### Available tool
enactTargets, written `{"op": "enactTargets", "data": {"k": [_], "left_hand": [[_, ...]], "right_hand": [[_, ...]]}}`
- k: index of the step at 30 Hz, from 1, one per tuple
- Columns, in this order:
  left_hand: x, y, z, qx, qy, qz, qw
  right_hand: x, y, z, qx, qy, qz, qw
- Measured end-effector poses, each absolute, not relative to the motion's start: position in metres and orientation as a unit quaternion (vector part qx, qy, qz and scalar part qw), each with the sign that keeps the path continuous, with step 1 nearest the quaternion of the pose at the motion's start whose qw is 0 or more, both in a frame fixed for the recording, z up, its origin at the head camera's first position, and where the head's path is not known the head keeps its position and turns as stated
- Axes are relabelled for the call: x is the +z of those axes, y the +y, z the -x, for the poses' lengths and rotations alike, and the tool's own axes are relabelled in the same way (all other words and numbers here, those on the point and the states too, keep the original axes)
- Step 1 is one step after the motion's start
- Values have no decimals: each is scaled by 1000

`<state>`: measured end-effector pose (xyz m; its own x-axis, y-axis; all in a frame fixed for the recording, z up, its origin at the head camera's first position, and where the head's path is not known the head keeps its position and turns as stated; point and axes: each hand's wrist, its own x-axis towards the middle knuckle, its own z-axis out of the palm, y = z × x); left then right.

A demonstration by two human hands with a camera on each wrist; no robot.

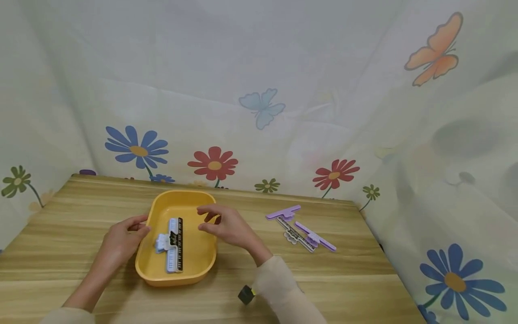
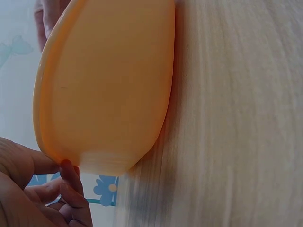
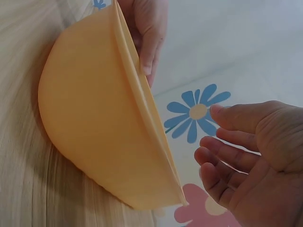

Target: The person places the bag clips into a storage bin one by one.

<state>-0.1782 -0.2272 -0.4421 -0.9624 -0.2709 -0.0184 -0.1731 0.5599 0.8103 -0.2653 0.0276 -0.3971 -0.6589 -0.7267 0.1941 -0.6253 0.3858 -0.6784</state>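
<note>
A yellow plastic basin [image 1: 174,281] stands on the wooden table. My left hand [image 1: 123,240] pinches its left rim between thumb and fingers, as the left wrist view also shows. In the basin, a light blue clip [image 1: 171,258] and a black clip with a piano-key pattern [image 1: 180,252] lie lengthwise side by side. Over the basin's right side hovers my right hand [image 1: 226,225], its fingers loosely bent and nothing between them. The right wrist view shows that hand [image 3: 255,161] apart from the basin's rim.
Right of the basin lie a purple clip [image 1: 283,212], a second purple clip [image 1: 323,241] and a black-and-white piano-key clip [image 1: 301,240], close together. A small black block [image 1: 246,294] shows beside my right sleeve. Flower-printed cloth [image 1: 283,148] hangs behind the table.
</note>
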Motion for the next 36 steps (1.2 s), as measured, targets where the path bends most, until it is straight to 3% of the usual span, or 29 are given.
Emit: {"op": "enactTargets", "data": {"k": [36], "left_hand": [[-445, -230, 180, -445, -887, -114, 47]], "right_hand": [[-408, 134, 287, -405, 844, 350, 26]]}}
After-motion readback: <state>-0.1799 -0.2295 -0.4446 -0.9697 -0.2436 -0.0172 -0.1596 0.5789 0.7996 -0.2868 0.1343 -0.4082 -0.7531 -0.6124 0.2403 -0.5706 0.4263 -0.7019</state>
